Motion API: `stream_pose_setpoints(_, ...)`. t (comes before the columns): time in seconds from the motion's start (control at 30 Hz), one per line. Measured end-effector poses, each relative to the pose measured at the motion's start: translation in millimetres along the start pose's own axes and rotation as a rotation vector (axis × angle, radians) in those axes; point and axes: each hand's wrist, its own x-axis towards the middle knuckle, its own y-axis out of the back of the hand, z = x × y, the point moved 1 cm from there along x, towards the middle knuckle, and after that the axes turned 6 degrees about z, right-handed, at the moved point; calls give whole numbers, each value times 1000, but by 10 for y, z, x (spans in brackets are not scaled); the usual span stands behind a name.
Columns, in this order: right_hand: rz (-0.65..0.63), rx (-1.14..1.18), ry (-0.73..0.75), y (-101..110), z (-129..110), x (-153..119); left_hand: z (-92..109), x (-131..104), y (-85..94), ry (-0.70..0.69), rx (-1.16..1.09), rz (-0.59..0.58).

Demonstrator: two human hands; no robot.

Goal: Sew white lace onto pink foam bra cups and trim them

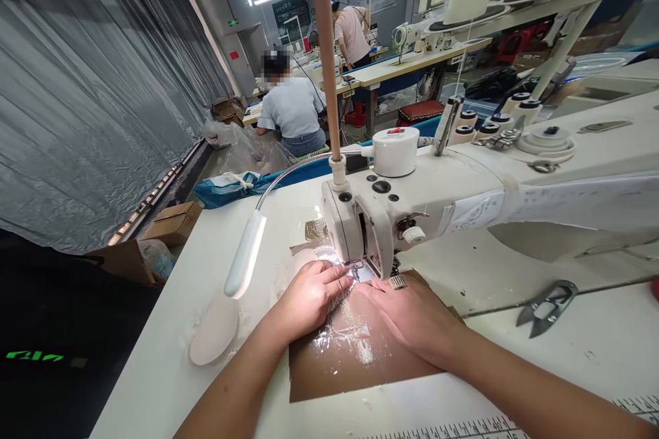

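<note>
Under the head of a white sewing machine [342,223] lies a light piece of fabric, lit brightly near the needle. My left hand [311,293] rests flat on it, left of the presser foot, fingers stretched toward the needle. To the right of the foot, my right hand [412,315] lies palm down with its fingertips close to the needle; some of its fingers are hidden. Both hands are over a brown sheet with a shiny clear surface [360,363] taped to the table. Glare hides the fabric's exact edges.
A lamp [246,254] on a bendy neck hangs left of the machine, near a pale oval piece [215,330]. Thread snips [547,307] lie at the right. A ruler strip [478,427] runs along the front. Two people are at work farther back.
</note>
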Motion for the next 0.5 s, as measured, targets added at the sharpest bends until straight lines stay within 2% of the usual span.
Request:
stream_pose_setpoints(0.33, 95, 59, 35, 35, 4, -18, -8, -7, -18, 43, 18, 46)
stream_pose_setpoints(0.5, 131, 83, 46, 17, 23, -15, 100, -34, 90, 146, 8, 49)
